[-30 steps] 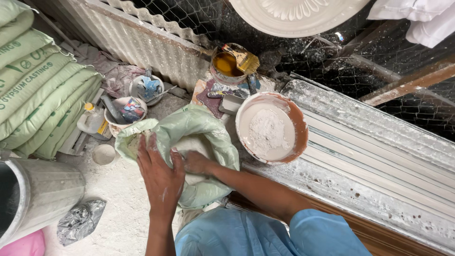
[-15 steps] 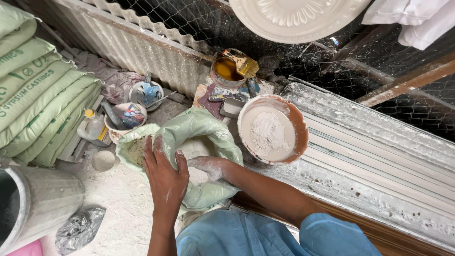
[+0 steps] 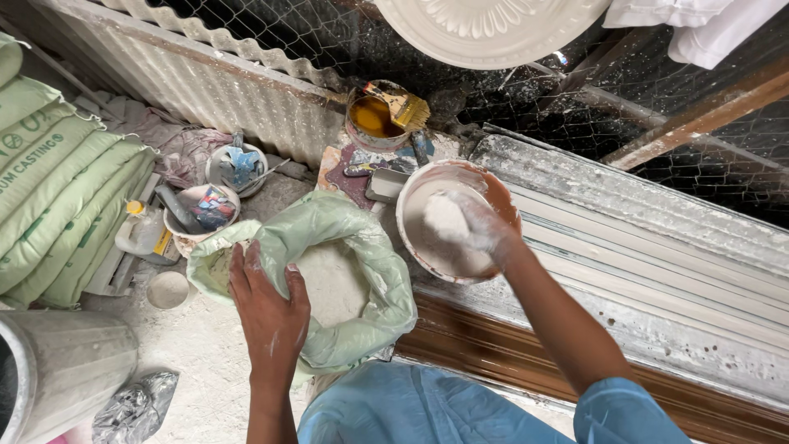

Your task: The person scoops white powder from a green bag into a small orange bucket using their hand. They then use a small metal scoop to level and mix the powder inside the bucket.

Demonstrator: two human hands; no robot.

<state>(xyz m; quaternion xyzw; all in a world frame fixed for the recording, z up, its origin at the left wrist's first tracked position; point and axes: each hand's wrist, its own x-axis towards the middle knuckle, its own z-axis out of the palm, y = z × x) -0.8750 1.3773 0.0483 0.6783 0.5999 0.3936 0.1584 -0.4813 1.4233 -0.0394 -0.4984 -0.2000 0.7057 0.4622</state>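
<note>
An open pale green sack (image 3: 362, 247) of white powder (image 3: 331, 279) lies on the dusty floor in front of me. My left hand (image 3: 267, 300) grips the sack's near rim, holding it open. My right hand (image 3: 472, 226), coated in white, is cupped around a heap of powder over a round reddish bowl (image 3: 501, 193) that holds more white powder. The bowl sits just right of the sack, beside a long white moulding.
Stacked green sacks (image 3: 57, 197) lie at the left. Small bowls with tools (image 3: 201, 210) and a tin with a brush (image 3: 378, 115) stand near a corrugated sheet (image 3: 205, 74). A grey bucket (image 3: 57, 370) is at lower left. Long white mouldings (image 3: 657, 247) run along the right.
My right hand has come out of the sack with a handful of powder and moved right, over the bowl. My left hand stays on the sack's rim.
</note>
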